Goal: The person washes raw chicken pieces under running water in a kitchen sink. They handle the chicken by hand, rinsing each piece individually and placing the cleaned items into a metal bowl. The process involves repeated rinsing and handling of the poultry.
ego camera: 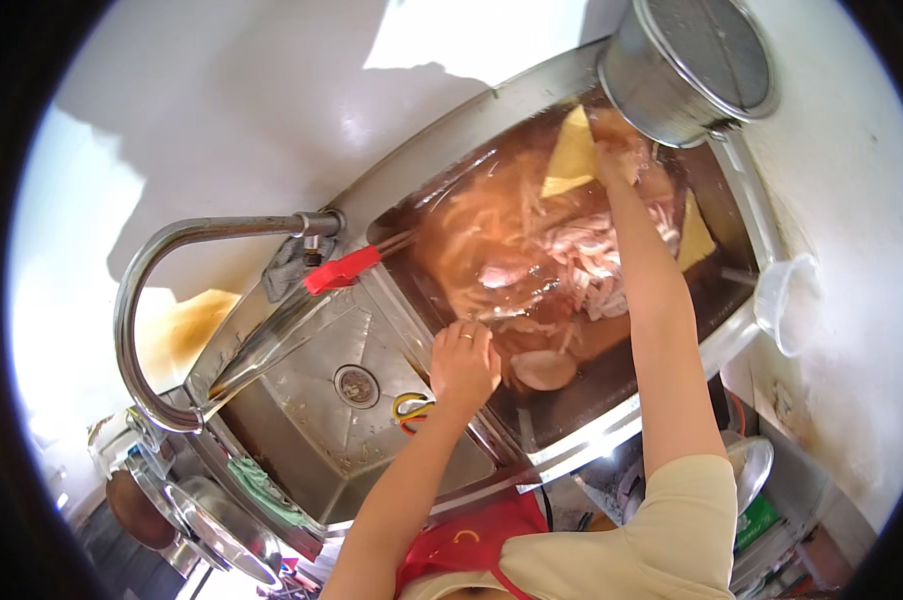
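Reddish water fills the large right basin of a steel sink, with many pale strips of raw meat lying in it. My right hand reaches into the far part of this basin, beside a yellow triangular piece; whether it grips anything is unclear. Over the divider between the basins is my left hand, fingers curled, with a ring on one finger; its fingertips are hidden. Just left of it, scissors with yellow and orange handles rest in the left basin. A rounded pale piece floats near the left hand.
A curved steel faucet arches over the left basin. A red-handled tool lies across the divider's far end. A steel pot-shaped strainer stands at the far right corner, and a clear plastic tub on the right rim. Metal bowls are lower left.
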Available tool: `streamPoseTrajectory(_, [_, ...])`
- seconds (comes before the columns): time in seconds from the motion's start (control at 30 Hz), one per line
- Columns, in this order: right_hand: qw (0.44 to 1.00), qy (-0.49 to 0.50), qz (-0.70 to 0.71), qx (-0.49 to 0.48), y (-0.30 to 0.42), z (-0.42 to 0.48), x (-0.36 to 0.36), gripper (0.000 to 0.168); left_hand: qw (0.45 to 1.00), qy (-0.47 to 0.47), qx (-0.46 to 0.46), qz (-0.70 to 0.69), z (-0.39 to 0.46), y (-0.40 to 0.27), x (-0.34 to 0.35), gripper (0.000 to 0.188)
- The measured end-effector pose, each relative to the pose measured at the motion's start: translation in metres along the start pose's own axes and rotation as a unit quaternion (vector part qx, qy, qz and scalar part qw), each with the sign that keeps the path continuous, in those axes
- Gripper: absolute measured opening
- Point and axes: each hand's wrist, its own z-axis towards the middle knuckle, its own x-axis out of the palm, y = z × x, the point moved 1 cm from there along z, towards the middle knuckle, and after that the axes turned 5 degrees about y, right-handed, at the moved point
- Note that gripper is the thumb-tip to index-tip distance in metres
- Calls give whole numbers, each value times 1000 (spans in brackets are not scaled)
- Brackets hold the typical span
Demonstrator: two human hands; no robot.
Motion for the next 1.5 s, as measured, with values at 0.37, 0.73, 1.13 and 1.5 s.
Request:
streamPoseTrajectory(0.37, [906,276,261,186,37,21,58,65,999,13,-25,19,-5,7,-2,17])
streamPoseTrajectory(0.73, [646,410,578,282,147,-94,-2,42,1000,11,-22,6,-8,7,-6,17])
streamPoseTrajectory(1.13, [767,410,418,261,167,-232,-97,42,972,-105,-43,-205,-20,13,-13,25])
streamPoseTrajectory(1.5, [780,490,308,-239,396,-395,-170,65,626,-125,-267,-722,-76,96,-197,43])
